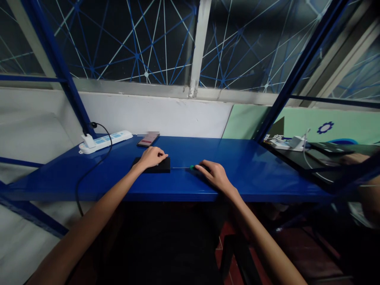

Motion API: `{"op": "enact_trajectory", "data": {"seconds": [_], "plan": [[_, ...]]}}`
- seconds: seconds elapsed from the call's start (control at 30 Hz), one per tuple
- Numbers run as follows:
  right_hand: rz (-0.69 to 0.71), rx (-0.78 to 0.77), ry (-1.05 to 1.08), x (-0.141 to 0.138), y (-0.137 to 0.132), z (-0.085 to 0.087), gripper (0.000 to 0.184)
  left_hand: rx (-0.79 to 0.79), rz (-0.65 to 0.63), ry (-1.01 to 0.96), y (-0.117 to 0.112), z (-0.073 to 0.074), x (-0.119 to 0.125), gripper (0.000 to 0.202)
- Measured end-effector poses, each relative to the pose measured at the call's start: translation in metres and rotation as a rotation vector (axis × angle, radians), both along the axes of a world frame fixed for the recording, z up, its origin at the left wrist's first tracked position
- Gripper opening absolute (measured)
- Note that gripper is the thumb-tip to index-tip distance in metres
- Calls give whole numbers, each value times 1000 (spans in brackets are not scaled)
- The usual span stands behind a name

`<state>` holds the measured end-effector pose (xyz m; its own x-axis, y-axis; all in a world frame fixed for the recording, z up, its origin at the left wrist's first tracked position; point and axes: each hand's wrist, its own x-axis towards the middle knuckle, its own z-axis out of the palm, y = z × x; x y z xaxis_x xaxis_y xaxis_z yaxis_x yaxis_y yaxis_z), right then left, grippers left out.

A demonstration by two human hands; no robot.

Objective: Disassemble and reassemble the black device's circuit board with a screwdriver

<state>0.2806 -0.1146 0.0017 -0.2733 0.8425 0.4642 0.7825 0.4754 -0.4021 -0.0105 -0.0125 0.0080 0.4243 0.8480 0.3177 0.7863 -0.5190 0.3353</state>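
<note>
On the blue desk lies a flat black box (163, 165). My left hand (151, 157) rests on top of it, fingers bent together toward the thumb; whatever is between them, if anything, is too small to make out. To the right, my right hand (216, 174) is closed around a screwdriver (192, 167) with a green handle, partly hidden by the fingers. Its thin shaft lies level just above the desk and points left, the tip close to the box's right side.
Behind the box is a phone (148, 139). A white power strip (107, 141) with a black cable (89, 171) sits at the left. Blue frame posts (276, 95) flank the desk (190, 196). At far right, another person's arm (368, 186) is near a second desk with a charger (297, 141).
</note>
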Motion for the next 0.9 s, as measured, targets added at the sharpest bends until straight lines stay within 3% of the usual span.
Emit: {"op": "enact_trajectory", "data": {"seconds": [0.17, 0.43, 0.9], "plan": [[-15, -77, 56, 4, 1, -3, 35, 16, -22, 10, -1, 0, 1, 45], [15, -14, 114, 4, 5, -6, 39, 23, -20, 5, -3, 1, 1, 47], [-12, -83, 143, 5, 3, -3, 37, 8, 4, 18, -8, 5, 4, 43]]}}
